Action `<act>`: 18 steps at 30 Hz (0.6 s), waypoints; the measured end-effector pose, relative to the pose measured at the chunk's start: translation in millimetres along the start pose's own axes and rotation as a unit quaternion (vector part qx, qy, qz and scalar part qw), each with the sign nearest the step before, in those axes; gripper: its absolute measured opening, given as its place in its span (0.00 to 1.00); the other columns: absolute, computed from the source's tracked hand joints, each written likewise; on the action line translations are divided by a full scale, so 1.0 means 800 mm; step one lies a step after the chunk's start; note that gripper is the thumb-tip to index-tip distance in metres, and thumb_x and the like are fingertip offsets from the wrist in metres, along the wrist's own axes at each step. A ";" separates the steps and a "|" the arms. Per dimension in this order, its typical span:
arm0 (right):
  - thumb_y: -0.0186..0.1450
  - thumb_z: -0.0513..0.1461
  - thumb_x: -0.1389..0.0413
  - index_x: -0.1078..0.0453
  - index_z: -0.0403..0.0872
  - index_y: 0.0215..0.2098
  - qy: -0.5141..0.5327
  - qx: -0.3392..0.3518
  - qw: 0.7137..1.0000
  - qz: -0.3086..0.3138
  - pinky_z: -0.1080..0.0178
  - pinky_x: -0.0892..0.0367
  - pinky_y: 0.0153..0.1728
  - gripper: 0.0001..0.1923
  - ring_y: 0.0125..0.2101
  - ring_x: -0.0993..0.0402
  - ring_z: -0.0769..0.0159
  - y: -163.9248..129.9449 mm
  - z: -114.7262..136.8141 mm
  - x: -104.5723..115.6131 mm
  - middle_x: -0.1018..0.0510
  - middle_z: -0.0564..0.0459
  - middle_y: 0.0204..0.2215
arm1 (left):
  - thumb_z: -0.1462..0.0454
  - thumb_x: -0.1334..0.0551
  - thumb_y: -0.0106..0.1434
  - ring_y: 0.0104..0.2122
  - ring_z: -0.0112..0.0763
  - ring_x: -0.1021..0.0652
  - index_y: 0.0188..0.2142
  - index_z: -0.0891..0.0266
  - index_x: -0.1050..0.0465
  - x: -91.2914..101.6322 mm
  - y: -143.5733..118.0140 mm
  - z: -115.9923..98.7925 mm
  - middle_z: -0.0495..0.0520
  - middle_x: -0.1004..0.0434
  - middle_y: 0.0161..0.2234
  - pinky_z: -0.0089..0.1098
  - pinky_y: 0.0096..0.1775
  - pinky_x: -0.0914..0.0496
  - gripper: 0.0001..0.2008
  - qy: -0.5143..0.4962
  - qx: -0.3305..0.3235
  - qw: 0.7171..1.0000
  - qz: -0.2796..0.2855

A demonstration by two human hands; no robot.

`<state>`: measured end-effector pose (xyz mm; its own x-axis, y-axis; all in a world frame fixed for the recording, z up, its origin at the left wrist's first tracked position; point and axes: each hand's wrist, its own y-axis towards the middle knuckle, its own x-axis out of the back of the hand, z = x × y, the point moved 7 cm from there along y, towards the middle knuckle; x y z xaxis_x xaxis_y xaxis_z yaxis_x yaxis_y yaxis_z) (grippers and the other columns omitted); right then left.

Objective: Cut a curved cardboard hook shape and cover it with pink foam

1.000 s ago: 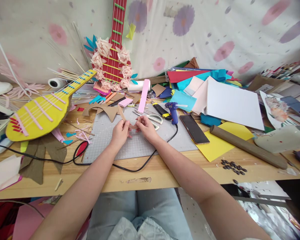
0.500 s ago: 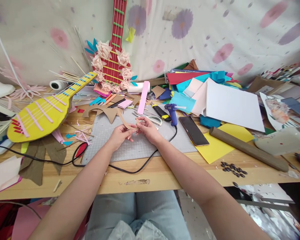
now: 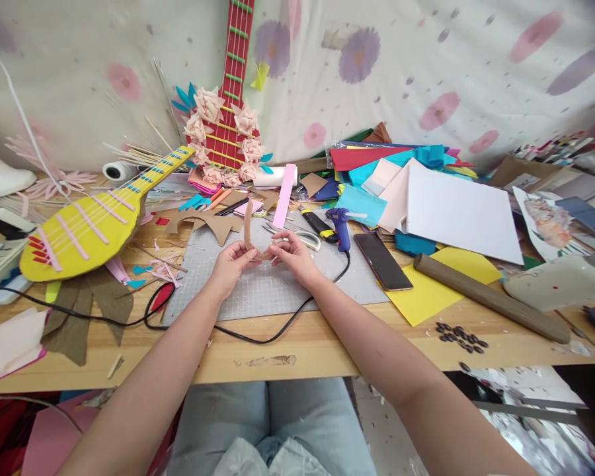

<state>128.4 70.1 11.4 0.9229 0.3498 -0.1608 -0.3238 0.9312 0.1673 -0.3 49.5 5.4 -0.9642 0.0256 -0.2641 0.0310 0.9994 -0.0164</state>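
The cardboard strip now stands upright at centre frame, where half a second ago it slanted up to the left. The left hand and right hand both pinch its curved lower end, fingers closed on it, above the grey cutting mat on the desk. A blue glue gun lies just right of the hands.

A cutting mat lay on the table. A glue gun and a phone lay right of it. A paper guitar lay to its left.
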 end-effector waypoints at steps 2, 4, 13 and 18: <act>0.52 0.45 0.42 0.39 0.47 0.30 -0.032 0.019 0.999 -0.003 0.69 0.35 0.22 0.14 0.23 0.32 0.73 -0.001 0.003 -0.001 0.29 0.58 0.22 | 0.61 0.32 0.43 0.28 0.28 0.25 0.28 0.66 0.31 0.006 0.001 -0.001 0.48 0.27 0.24 0.34 0.35 0.29 0.14 0.036 -0.010 0.999 -0.023; 0.53 0.45 0.42 0.38 0.46 0.27 -0.054 0.040 0.998 -0.014 0.69 0.36 0.22 0.12 0.22 0.33 0.74 -0.001 0.007 -0.001 0.30 0.58 0.21 | 0.60 0.32 0.43 0.27 0.28 0.25 0.28 0.66 0.31 0.008 0.000 -0.003 0.48 0.27 0.23 0.33 0.34 0.29 0.14 0.048 -0.017 0.998 -0.028; 0.52 0.46 0.42 0.39 0.47 0.30 -0.050 0.017 0.999 0.005 0.68 0.35 0.22 0.14 0.24 0.31 0.72 0.003 -0.004 0.000 0.29 0.57 0.23 | 0.62 0.32 0.41 0.23 0.25 0.26 0.28 0.64 0.36 0.018 -0.001 -0.013 0.47 0.27 0.22 0.30 0.31 0.29 0.17 0.061 -0.057 0.993 -0.080; 0.52 0.45 0.42 0.39 0.46 0.25 -0.089 0.010 0.996 -0.008 0.67 0.35 0.23 0.13 0.21 0.33 0.73 0.005 -0.008 0.005 0.30 0.58 0.20 | 0.61 0.32 0.42 0.25 0.27 0.25 0.32 0.64 0.38 0.023 0.002 -0.006 0.48 0.27 0.24 0.31 0.30 0.29 0.20 0.064 -0.038 0.994 -0.074</act>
<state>129.4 75.5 5.1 0.9506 0.3102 0.0103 -0.3066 0.9334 0.1867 -19.1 51.5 5.4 -0.9825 -0.1247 -0.1383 -0.1299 0.9911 0.0288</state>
